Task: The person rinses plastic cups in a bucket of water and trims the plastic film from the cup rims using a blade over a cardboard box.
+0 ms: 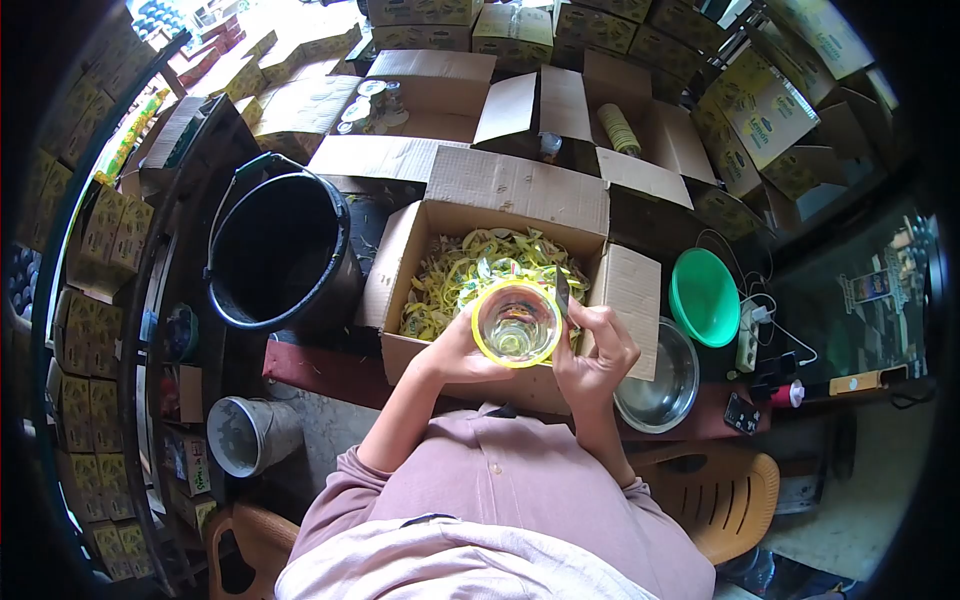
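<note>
L hand (468,345) has the clear cup (516,325) w/ the yellow rim: palm turned up & in, fingers curled round the cup's L & near side, firm hold, opened only as wide as the cup. Cup is held up over the near edge of the open carton (398,262), abt the middle of that edge, mouth tilted up to the cam; can't tell if there's anything in it.

R hand (597,355) is at the cup's R side, grip closed small, w/ thumb & index pinched fwd and the other fingers folded into the palm. A dark narrow blade (562,288) sticks up from the pinch, just beside the cup's R rim; can't tell if blade or fingertips touch the cup.

Arms: both elbows bent, close to the body. L forearm slants up & inward from lower L; R forearm is steeper, leaning in, wrist slightly bent.

Under the hands, yellow-green strips (440,285) fill the carton, piled nr its far edge too. Carton sits mid-surface (325,375), flaps out. Black bucket (342,275) is nr the surface's L edge; metal bowl (665,385) at the near edge, R of carton, green bowl (706,297) just beyond it.
</note>
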`<state>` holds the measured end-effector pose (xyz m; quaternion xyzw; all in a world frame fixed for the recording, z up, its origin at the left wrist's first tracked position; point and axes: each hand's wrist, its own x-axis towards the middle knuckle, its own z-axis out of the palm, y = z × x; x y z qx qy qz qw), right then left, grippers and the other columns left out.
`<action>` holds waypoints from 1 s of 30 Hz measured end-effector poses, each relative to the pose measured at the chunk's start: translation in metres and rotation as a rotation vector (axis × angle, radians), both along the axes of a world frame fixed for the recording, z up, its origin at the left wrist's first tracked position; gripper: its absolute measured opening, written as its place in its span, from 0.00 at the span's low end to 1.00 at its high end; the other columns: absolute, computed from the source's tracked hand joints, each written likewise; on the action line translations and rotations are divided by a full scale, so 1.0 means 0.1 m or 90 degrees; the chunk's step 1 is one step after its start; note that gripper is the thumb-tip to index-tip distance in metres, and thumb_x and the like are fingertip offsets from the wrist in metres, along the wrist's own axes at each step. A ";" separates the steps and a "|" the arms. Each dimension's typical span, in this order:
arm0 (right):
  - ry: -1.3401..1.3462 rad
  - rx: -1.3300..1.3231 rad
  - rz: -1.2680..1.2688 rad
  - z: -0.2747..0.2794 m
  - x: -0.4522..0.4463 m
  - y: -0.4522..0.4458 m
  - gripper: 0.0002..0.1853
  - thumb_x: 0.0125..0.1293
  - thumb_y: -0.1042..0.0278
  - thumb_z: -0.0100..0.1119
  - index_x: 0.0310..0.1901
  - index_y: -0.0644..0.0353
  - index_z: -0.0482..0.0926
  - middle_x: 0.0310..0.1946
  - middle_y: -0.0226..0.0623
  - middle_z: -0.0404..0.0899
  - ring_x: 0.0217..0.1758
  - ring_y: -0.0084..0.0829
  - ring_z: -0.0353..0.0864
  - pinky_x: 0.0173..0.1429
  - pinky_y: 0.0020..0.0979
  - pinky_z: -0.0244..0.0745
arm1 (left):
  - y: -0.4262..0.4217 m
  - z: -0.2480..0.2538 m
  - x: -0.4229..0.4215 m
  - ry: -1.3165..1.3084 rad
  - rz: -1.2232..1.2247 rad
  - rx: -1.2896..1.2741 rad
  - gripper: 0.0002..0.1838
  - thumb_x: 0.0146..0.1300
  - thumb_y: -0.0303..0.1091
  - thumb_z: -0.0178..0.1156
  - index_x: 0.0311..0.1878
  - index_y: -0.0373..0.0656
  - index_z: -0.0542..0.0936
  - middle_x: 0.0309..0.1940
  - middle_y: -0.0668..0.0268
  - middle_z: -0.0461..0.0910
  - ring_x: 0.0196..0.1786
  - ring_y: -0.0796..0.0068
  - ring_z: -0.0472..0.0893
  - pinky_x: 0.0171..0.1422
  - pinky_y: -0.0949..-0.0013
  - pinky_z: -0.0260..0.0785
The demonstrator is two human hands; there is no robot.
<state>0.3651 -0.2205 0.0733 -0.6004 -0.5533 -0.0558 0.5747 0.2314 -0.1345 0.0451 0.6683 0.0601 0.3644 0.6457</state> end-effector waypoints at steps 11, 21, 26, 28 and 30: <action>0.001 0.014 -0.008 0.03 -0.10 -0.04 0.11 0.44 0.82 0.63 0.33 0.63 0.80 0.23 0.36 0.77 0.25 0.28 0.79 0.31 0.25 0.73 | -0.02 -0.12 0.08 -0.081 0.039 -0.052 0.41 0.42 0.25 0.69 0.59 0.41 0.58 0.52 0.62 0.64 0.55 0.71 0.68 0.57 0.68 0.65; -0.023 0.005 -0.010 0.02 -0.04 -0.04 0.13 0.42 0.84 0.62 0.34 0.61 0.80 0.22 0.36 0.77 0.24 0.29 0.78 0.30 0.26 0.73 | -0.01 -0.12 0.00 0.017 -0.016 0.037 0.42 0.40 0.25 0.70 0.60 0.40 0.58 0.54 0.62 0.63 0.56 0.71 0.68 0.60 0.67 0.62; 0.006 0.010 0.021 0.01 -0.01 -0.02 0.13 0.43 0.83 0.62 0.34 0.61 0.80 0.22 0.36 0.77 0.24 0.29 0.78 0.30 0.26 0.72 | -0.02 -0.10 0.01 -0.029 -0.020 -0.083 0.44 0.36 0.25 0.72 0.59 0.41 0.59 0.55 0.63 0.55 0.57 0.72 0.65 0.60 0.66 0.61; 0.015 0.018 0.002 0.01 -0.03 -0.02 0.12 0.43 0.82 0.63 0.34 0.61 0.80 0.22 0.36 0.77 0.24 0.29 0.78 0.30 0.26 0.72 | -0.01 -0.25 0.09 -0.109 0.016 -0.044 0.43 0.37 0.25 0.71 0.59 0.41 0.59 0.56 0.63 0.52 0.58 0.71 0.64 0.60 0.65 0.62; 0.023 0.024 -0.019 0.00 -0.05 -0.03 0.12 0.44 0.81 0.63 0.34 0.62 0.80 0.22 0.36 0.77 0.24 0.29 0.78 0.29 0.26 0.72 | 0.04 -0.30 0.13 -0.162 0.031 0.061 0.41 0.41 0.24 0.69 0.59 0.41 0.58 0.55 0.61 0.55 0.59 0.70 0.63 0.61 0.63 0.62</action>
